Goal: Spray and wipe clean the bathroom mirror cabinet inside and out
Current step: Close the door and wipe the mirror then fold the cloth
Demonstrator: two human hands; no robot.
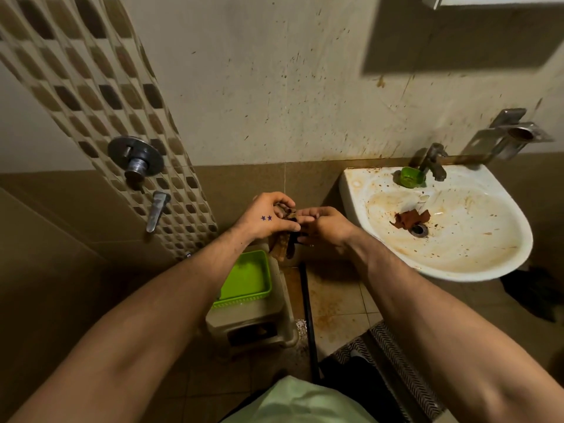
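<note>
Beside sink rim (346, 190), rag (283, 249) between left hand (263, 220) and right hand (324, 228)

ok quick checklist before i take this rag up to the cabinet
1. Grip on the rag: ok, the left hand and right hand both pinch it.
2. Rag clean enough: not ok, it looks brown and stained.
3. Spray bottle to hand: cannot tell, none in view.
4. Cabinet in sight: not ok, only its bottom edge shows at the top of the frame.
5. Sink free for rinsing: not ok, a brown scrap lies by the drain.
</note>
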